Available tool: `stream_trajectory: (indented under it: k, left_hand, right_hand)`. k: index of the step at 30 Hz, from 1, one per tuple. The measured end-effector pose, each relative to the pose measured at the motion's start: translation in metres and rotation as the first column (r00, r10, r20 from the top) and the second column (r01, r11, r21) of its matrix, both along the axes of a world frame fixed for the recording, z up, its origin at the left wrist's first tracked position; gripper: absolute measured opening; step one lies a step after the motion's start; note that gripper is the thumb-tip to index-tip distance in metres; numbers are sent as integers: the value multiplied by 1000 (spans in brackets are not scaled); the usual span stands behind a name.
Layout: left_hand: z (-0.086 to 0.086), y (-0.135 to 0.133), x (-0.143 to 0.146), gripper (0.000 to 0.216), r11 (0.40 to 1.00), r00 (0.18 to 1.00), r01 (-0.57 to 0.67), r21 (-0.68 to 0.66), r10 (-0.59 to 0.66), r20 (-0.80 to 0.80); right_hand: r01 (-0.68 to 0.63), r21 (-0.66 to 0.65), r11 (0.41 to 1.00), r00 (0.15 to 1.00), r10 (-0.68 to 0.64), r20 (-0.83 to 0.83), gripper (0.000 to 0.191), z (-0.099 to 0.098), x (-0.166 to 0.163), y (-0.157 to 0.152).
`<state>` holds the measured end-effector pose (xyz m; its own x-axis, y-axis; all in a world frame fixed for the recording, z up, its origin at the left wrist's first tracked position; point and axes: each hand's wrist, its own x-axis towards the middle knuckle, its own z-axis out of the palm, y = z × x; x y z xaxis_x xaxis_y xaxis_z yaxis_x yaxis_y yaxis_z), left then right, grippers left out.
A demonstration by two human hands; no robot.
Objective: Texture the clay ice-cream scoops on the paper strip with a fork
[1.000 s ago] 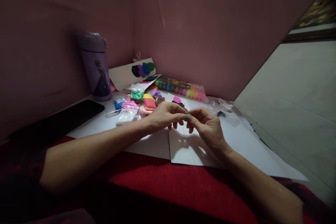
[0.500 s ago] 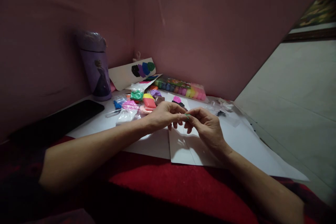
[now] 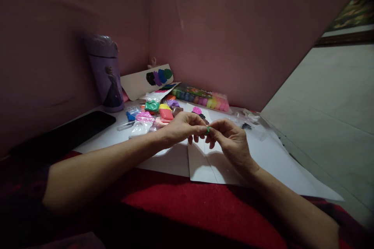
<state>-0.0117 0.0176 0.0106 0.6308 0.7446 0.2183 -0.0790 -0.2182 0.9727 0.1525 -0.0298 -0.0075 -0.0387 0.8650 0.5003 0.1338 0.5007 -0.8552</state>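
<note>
A small piece of green modelling clay (image 3: pixel 208 130) is pinched between the fingertips of both hands, just above the white paper. My left hand (image 3: pixel 187 127) closes its thumb and forefinger on it from the left. From the right, my right hand (image 3: pixel 230 137) grips the same bit with thumb and forefinger, and the two sets of fingertips nearly meet. Below them lies a white card (image 3: pixel 216 167); pink clay (image 3: pixel 196 111) and dark clay sit at its far end, partly hidden by my left hand.
Bagged clay packets (image 3: pixel 152 106) in several colours lie left of my hands. Behind stand a purple tumbler (image 3: pixel 106 81) and a card with painted-looking patches (image 3: pixel 134 83). A clear pack of colours (image 3: pixel 201 99) lies by the wall, a black phone (image 3: pixel 73 130) at left, plastic scraps (image 3: pixel 248 118) at right.
The green clay shows more between the fingertips than before, as a thicker bit instead of a thin streak. Both hands stay in nearly the same place.
</note>
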Motion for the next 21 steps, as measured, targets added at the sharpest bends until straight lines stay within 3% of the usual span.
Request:
stream_trajectory:
  k: [21]
  left_hand:
    - [3, -4, 2, 10, 997, 996, -75, 1, 75, 46]
  right_hand:
    - [22, 20, 1000, 998, -23, 51, 11, -1, -2, -2]
